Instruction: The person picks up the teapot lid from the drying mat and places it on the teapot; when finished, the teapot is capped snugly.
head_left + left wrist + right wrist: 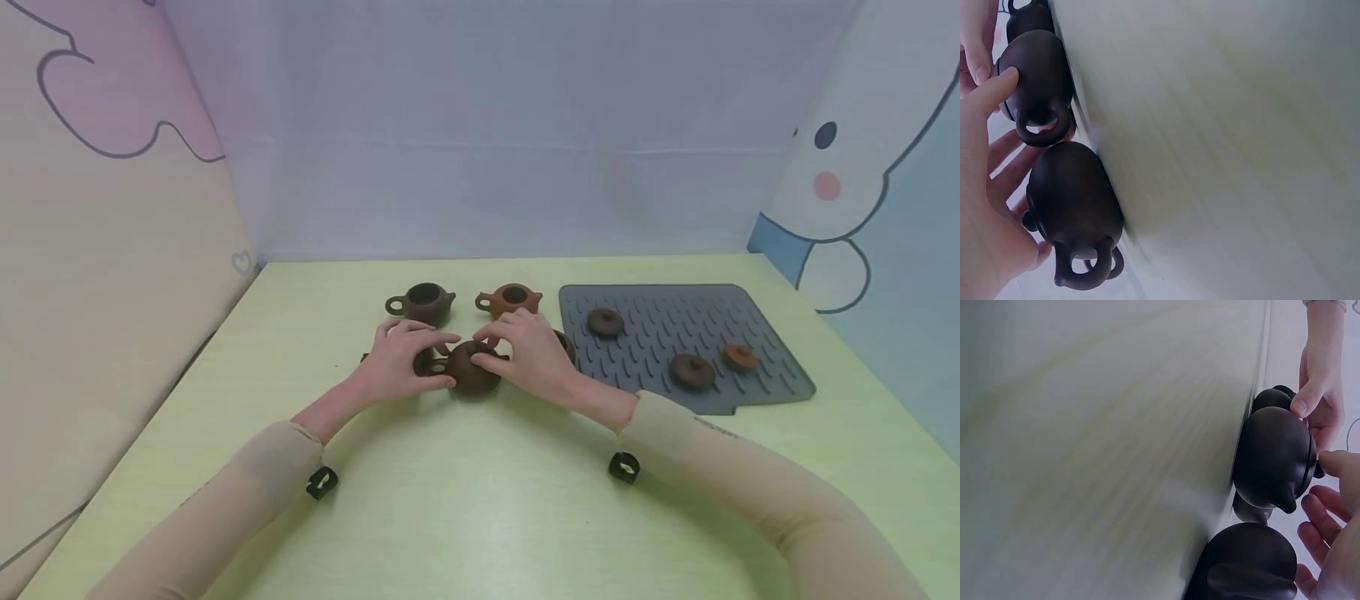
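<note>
A dark brown teapot (pixel 474 380) stands on the table between both hands, its handle to the left and spout to the right. My left hand (pixel 401 360) holds its handle side, the thumb on the body and the fingers round the far side. Over the top, my right hand (pixel 531 357) pinches the lid by its knob (pixel 1320 469), and the lid sits on the pot. Close under the left hand is another dark teapot (pixel 1075 194) with a lid. A dark teapot (pixel 564 346) is partly hidden behind the right hand.
Farther back stand a lidless dark teapot (pixel 426 305) and a lidless reddish-brown teapot (pixel 510 300). On the right, a grey ribbed mat (pixel 652 298) bears two dark lids (pixel 692 372) and one reddish lid (pixel 740 357). Fabric walls border the table's back and sides.
</note>
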Available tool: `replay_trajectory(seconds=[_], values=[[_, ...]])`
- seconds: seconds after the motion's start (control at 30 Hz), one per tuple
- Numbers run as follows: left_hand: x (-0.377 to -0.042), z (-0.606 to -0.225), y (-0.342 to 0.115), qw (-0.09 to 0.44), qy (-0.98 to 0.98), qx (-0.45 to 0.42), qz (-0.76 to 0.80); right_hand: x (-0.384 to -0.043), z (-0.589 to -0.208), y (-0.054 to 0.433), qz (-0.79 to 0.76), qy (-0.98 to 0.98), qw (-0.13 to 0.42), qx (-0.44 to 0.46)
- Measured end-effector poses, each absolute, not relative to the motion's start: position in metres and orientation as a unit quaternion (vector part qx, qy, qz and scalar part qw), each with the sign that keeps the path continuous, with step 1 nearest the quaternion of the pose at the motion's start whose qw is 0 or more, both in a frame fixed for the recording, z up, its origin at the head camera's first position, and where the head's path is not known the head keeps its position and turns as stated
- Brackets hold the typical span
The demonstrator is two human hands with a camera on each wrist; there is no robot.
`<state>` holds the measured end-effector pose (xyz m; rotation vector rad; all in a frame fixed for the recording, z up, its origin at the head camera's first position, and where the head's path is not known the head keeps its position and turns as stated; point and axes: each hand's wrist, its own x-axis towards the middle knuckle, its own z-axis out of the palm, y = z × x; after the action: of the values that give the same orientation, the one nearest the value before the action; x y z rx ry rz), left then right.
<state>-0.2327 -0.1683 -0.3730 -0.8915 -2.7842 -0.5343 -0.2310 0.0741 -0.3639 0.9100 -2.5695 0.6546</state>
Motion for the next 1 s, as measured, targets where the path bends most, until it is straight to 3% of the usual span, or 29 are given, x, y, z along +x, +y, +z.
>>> replay_trajectory(seconds=[0.53,1.0], values=[[-0.239,-0.376,-0.151,0.130,-0.921,-0.338,-0.141,-0.222,-0.364,0.107,0.247,-0.892,0.207,0.317],[-0.240,-0.370,-0.114,0.118,-0.913,-0.363,-0.146,-0.216,-0.365,0.145,0.258,-0.883,0.248,0.303]])
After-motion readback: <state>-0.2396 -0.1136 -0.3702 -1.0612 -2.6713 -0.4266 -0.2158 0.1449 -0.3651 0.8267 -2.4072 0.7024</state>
